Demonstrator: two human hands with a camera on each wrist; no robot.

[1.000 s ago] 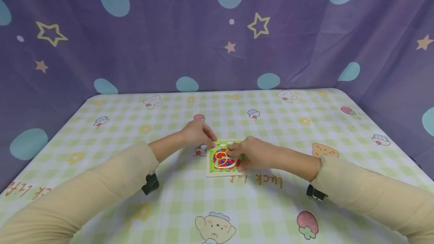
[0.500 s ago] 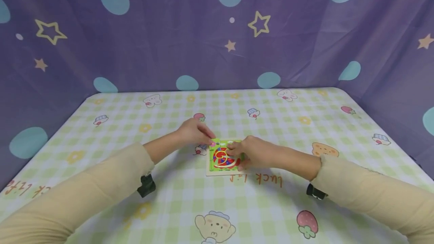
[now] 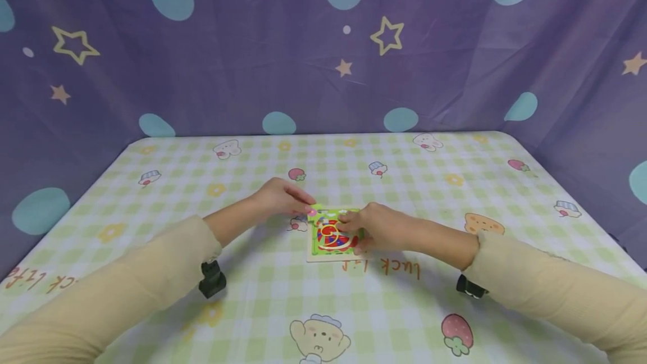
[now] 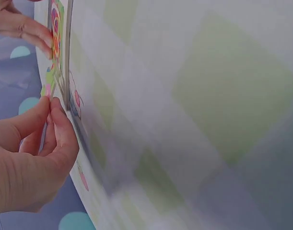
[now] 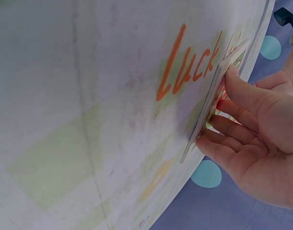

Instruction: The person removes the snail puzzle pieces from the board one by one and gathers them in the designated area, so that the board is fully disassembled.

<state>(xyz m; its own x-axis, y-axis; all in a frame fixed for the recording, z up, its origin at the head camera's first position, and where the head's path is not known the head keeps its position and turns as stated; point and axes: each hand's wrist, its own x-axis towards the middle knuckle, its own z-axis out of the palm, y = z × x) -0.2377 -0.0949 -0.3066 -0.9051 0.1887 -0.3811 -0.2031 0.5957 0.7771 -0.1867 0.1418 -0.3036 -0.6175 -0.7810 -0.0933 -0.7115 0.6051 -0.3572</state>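
A small square jigsaw puzzle (image 3: 328, 240) in a pale wooden frame lies on the table, its picture red, blue, yellow and green. Between thumb and fingertips, my left hand (image 3: 283, 196) pinches a green puzzle piece (image 3: 313, 213) with a pink flower on it. That piece (image 4: 49, 86) is tilted up at the puzzle's far left corner. On the puzzle's right side rests my right hand (image 3: 385, 229), fingers and thumb spread over the surface and covering part of the picture. In the right wrist view its fingertips press along the board edge (image 5: 204, 112).
A green-and-white checked tablecloth (image 3: 253, 308) printed with cartoon figures covers the table. Behind it hangs a purple curtain (image 3: 242, 60) with stars and blue spots. Dark wrist cameras (image 3: 212, 280) sit under both sleeves.
My left hand has moved slightly left and gripped the flower piece, raising it from the puzzle's far left corner. The right hand stays where it was on the puzzle.
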